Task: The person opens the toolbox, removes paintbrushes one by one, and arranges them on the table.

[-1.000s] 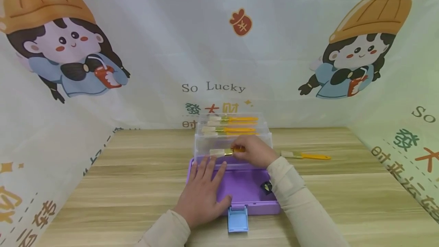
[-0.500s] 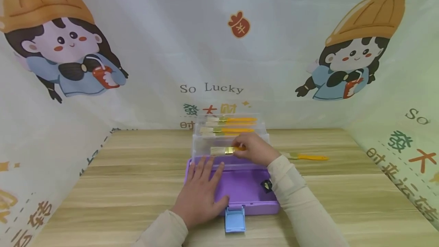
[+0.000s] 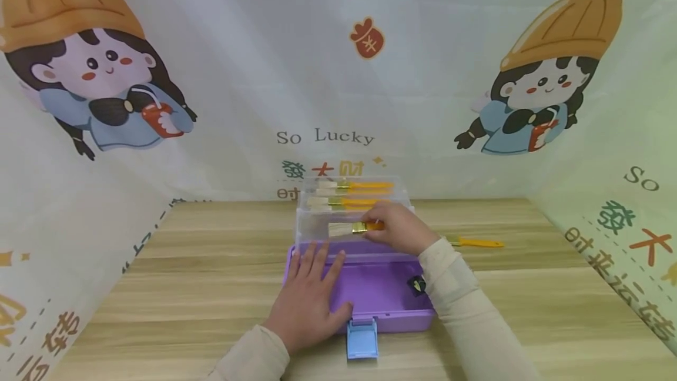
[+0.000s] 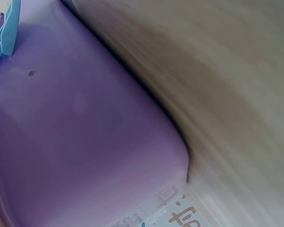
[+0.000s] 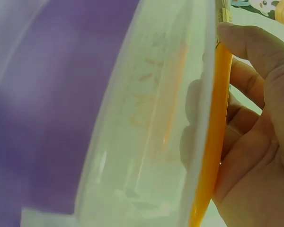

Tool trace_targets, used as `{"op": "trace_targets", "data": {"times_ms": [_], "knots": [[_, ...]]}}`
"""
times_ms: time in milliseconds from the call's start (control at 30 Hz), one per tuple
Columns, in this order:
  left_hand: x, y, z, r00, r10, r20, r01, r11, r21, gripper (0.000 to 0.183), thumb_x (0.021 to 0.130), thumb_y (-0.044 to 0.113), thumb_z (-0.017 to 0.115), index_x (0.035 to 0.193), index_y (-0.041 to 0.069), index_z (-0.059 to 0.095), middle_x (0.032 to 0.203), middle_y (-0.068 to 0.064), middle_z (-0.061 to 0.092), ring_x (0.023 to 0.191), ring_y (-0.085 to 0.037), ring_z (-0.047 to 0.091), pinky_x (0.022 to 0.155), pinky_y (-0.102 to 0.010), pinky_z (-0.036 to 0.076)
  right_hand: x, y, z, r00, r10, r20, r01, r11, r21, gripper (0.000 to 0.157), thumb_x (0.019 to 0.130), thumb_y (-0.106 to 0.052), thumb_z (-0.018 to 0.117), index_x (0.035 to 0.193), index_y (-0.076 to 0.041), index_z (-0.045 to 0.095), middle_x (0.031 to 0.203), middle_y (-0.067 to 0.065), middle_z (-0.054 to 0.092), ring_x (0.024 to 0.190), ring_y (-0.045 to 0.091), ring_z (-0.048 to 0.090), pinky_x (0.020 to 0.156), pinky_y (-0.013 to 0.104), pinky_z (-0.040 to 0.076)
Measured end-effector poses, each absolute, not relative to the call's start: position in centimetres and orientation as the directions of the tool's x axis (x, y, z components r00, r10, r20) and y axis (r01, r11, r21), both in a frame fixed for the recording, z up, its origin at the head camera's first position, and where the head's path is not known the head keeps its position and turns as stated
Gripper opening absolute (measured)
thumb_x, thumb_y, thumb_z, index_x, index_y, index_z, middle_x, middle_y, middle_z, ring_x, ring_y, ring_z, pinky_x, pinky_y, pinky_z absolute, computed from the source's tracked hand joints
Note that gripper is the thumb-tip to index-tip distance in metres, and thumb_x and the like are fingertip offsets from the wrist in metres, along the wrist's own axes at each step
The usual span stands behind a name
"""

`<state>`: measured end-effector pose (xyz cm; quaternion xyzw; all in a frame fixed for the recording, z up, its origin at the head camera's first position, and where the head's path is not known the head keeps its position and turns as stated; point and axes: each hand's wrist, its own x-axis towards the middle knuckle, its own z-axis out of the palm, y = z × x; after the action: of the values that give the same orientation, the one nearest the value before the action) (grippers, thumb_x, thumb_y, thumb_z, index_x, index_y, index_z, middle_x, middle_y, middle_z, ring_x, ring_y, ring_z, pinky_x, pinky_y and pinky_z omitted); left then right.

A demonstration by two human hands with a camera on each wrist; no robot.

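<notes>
My right hand (image 3: 399, 229) pinches a flat paintbrush (image 3: 341, 229) by its orange handle, the pale bristles pointing left. The brush is held over the front clear tray (image 3: 307, 229) of an opened purple case (image 3: 370, 287). In the right wrist view the orange handle (image 5: 215, 127) runs along the tray's edge, thumb against it near the metal band. Fingers spread and straight, my left hand (image 3: 307, 307) rests on the case's left side. The left wrist view shows mostly the case's purple outer wall (image 4: 85, 113).
Several similar brushes (image 3: 365, 202) lie in the raised clear trays behind. Another paintbrush (image 3: 478, 243) is on the wooden table to the right, partly hidden by my sleeve. A blue latch (image 3: 362, 340) hangs at the case's front. A small black item (image 3: 416, 285) sits inside.
The right hand and its paintbrush have shifted slightly up and to the right, away from the tray's bottom. The left hand stays in place on the case.
</notes>
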<state>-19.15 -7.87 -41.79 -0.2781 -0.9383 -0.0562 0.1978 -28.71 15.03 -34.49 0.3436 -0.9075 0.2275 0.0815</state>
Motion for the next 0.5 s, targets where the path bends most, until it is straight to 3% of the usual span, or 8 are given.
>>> {"op": "trace_targets", "data": {"times_ms": [500], "knots": [[-19.2, -7.7, -41.7, -0.768, 0.503, 0.397, 0.548, 0.836, 0.001, 0.081, 0.089, 0.057, 0.054, 0.153, 0.010, 0.038, 0.157, -0.023, 0.030, 0.146, -0.042, 0.022, 0.114, -0.063, 0.014, -27.3, 21.2, -33.0, -0.807, -0.507, 0.304, -0.590, 0.716, -0.372, 0.024, 0.089, -0.012, 0.073, 0.112, -0.005, 0.072, 0.099, 0.003, 0.065, 0.084, 0.017, 0.060, 0.078, 0.039, 0.053]]}}
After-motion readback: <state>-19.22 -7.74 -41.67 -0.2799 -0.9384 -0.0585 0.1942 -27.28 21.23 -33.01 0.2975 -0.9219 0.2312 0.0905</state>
